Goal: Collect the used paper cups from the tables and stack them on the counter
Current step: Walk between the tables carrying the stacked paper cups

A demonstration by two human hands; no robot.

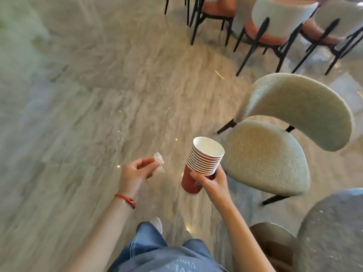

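Note:
My right hand [213,181] grips a stack of several nested red paper cups [202,163] with white insides, tilted a little to the left, held above the floor. My left hand [135,171] pinches a small crumpled piece of clear plastic wrap [159,161] between thumb and fingers, about a hand's width to the left of the cups. No counter is in view.
A cream boucle chair [275,146] stands just right of the cups. Part of a round table [334,228] shows at the lower right. More chairs with orange seats [261,26] stand at the back right. Marble floor [88,114] stretches open to the left and ahead.

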